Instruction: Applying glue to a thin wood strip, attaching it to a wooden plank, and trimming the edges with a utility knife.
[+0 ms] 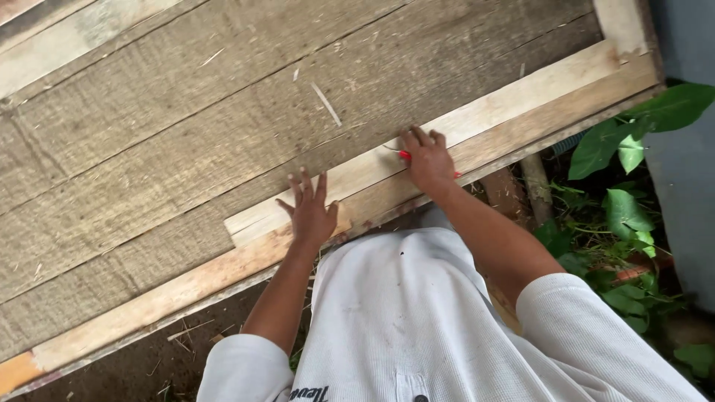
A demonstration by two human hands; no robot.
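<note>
White shirt (402, 320) below, both hands on a pale batten (491, 112).
Batten runs 8 to 2 o'clock; right hand (428, 160) grips a red pencil (404, 155), left hand (309, 212) presses flat, fingers spread, toward 8.

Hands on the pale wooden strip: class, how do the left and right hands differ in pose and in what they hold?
The left hand lies flat, fingers spread, holding nothing; the right hand is curled around a red tool. The left sits lower along the strip, the right farther up. Both rest on it.
</note>
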